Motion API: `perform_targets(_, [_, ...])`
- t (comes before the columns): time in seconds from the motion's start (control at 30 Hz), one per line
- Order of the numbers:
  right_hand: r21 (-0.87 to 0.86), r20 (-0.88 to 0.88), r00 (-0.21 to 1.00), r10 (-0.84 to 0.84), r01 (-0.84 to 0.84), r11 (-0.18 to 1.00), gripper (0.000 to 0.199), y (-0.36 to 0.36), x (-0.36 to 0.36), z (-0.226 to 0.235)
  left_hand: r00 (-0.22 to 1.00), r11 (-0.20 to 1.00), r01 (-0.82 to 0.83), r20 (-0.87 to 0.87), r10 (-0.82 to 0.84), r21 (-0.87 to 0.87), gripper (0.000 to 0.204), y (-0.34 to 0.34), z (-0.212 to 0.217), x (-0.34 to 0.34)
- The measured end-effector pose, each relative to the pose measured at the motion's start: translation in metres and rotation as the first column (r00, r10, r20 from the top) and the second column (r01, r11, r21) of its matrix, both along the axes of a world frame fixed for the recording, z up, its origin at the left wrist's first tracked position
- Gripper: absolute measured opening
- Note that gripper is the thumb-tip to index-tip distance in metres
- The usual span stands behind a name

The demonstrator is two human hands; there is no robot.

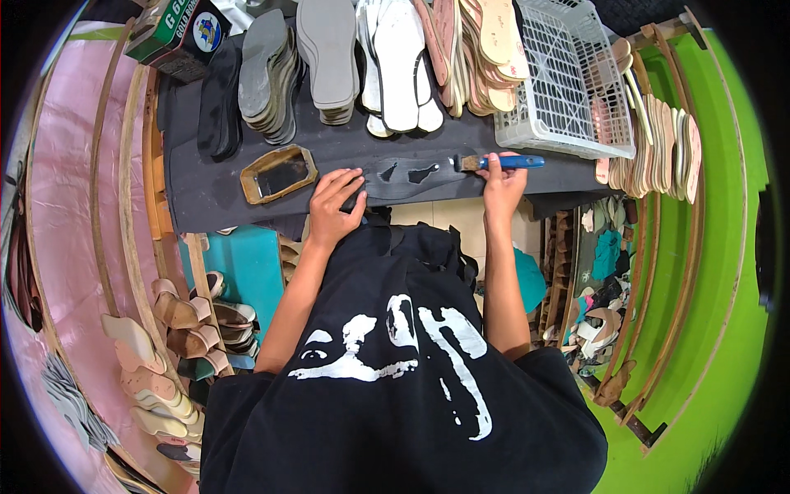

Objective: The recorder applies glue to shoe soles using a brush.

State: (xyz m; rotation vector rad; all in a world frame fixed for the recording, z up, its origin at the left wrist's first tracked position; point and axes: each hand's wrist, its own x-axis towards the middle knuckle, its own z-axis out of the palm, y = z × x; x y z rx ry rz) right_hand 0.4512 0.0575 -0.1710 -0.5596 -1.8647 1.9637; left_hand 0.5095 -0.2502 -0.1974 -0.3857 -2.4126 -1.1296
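Note:
A dark grey shoe sole piece (403,174) lies flat along the near edge of the table, with glossy wet-looking patches on its upper face. My left hand (336,199) rests at its left end, fingers spread and lying on it. In my right hand (504,185) is a flat brush (514,162) with a blue handle. Its bristles touch down at the right end of the sole piece, beside a small white spot. Left of my left hand stands a brown-rimmed open tray (306,156) with a dark inside, its contents hard to make out.
Stacked grey insoles (327,62), white soles (399,74) and beige insoles (498,41) line the table's back. A white plastic basket (527,123) stands back right, a green tin (177,41) back left. Wooden racks (136,247) with shoe parts flank me.

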Motion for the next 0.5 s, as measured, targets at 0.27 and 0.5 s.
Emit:
perform_targets(0.27, [0.671,-0.022,0.981,0.194,-0.129,0.73,0.017,-0.004,0.004,0.023,0.999,0.999,0.036,0.021,-0.035,-0.031,0.034,-0.001,0.005,0.005])
perform_targets(0.5, [0.841,-0.008,0.716,0.698,-0.373,0.392,0.021,-0.066,0.034,0.035,0.997,0.999,0.048,0.068,-0.048,-0.002,0.032,-0.003,0.005,0.005])
